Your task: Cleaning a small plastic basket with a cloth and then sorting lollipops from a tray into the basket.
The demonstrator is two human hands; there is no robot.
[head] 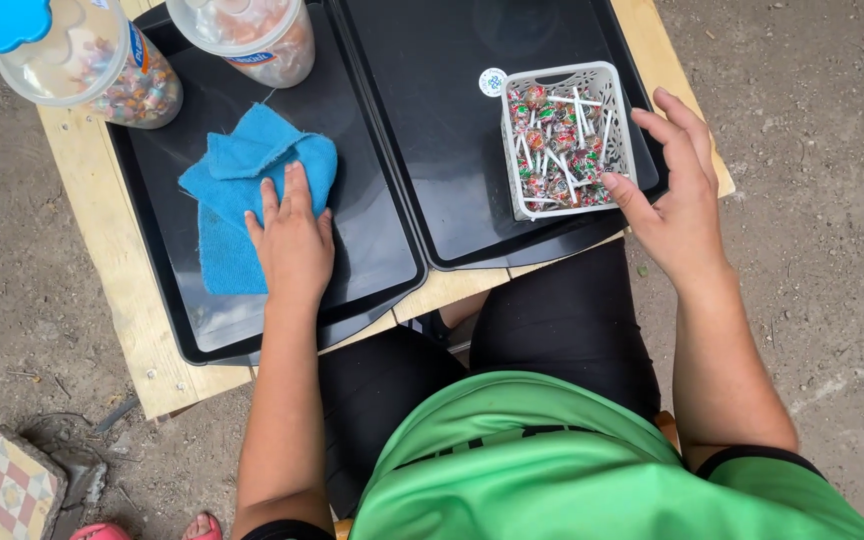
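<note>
My left hand (292, 238) lies flat, palm down, on a crumpled blue cloth (242, 190) that rests on the left black tray (372, 255). My right hand (680, 200) is at the right side of a small white plastic basket (614, 80) full of wrapped lollipops (557, 150). Its thumb touches the basket's near right corner and its fingers are spread beside the wall. The basket stands on the right black tray (442, 120).
Both trays sit side by side on a small wooden table (132, 330). Two clear plastic candy jars stand at the far left, one with a blue lid (87, 60) and one beside it (252, 35). Bare ground surrounds the table. A patterned tile (12, 490) lies lower left.
</note>
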